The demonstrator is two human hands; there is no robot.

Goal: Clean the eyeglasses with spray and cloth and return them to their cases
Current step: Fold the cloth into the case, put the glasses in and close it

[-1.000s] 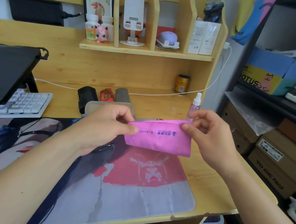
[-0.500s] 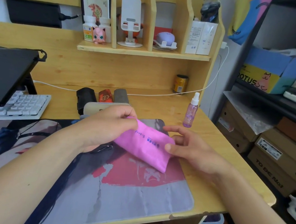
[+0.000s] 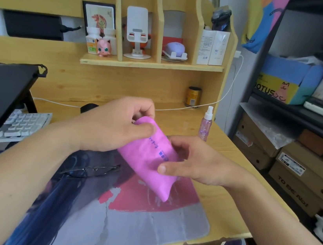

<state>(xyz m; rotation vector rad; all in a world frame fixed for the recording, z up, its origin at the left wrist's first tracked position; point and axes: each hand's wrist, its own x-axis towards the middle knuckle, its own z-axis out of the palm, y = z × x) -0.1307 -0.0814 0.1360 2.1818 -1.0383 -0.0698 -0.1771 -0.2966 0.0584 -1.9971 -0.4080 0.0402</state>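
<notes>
— From my remote seat, what do the surfaces look like?

— I see a soft, matt pink cloth with blue print, limp and faintly creased. Below it, the large printed desk mat looks like smooth fabric with a dull sheen.

— And the furniture?

— The pale wooden desk shows knots and grain under a light satin finish. I read the thin dark wire-framed eyeglasses as metal. The small purple spray bottle looks like clear, glossy plastic; the brown boxes are matt cardboard.
</notes>
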